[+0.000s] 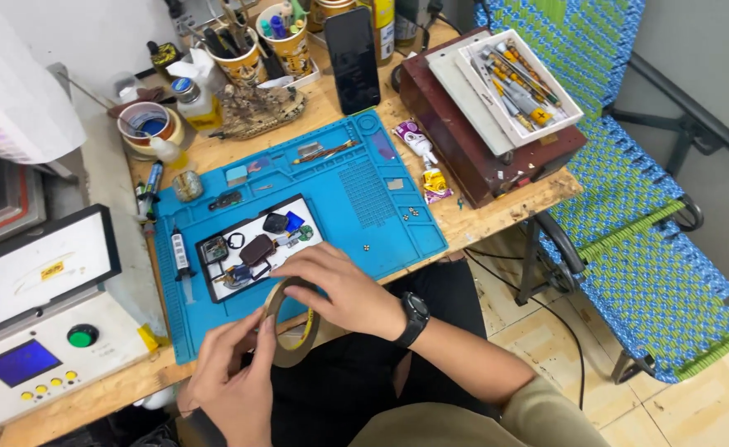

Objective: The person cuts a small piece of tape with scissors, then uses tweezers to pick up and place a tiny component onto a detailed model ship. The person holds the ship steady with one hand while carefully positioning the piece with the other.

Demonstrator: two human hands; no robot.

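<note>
Head view shows your left hand (236, 377) and right hand (339, 290), fingers closed on the tape roll (291, 324) at lower centre, no strip yet on the opened phone (252, 252).

Lighting even and bright, diffuse from overhead; no hard shadows anywhere. Soft shadow only under my right hand (344, 290) and left hand (236, 381), falling on the blue mat (381, 207) at lower centre. Overexposed white patch at upper left of the frame, detail lost there. Faint sheen on the black phone (352, 58) at top centre. Wide-angle bowing at the edges: table edge and chair (629, 207) at right curve. Slight softness on my fingers; centre is sharp.
</note>
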